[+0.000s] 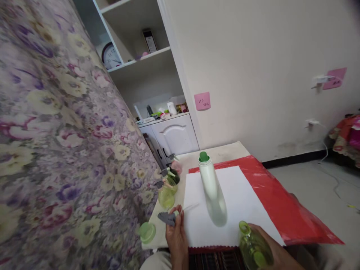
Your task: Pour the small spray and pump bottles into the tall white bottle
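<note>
My left hand [177, 228] is closed around a grey spray nozzle head [167, 218], whose thin clear tube sticks out to the right over the paper. In my right hand [274, 245] is a transparent green spray bottle [254, 247] with its mouth uncovered, at the near edge of the table. Between the hands a tall pale green bottle [212, 191] stands on a white sheet [239, 198], its open neck showing a green piece [204, 156] inside. A light green cap [147, 232] lies at the table's left corner.
Several spray bottles [167, 197] with grey heads line the table's left side, near a floral curtain [92, 157]. A red plastic sheet [292, 213] hangs over the right edge. Behind stand a white cabinet [178, 135] and a wall with a pink note [202, 101].
</note>
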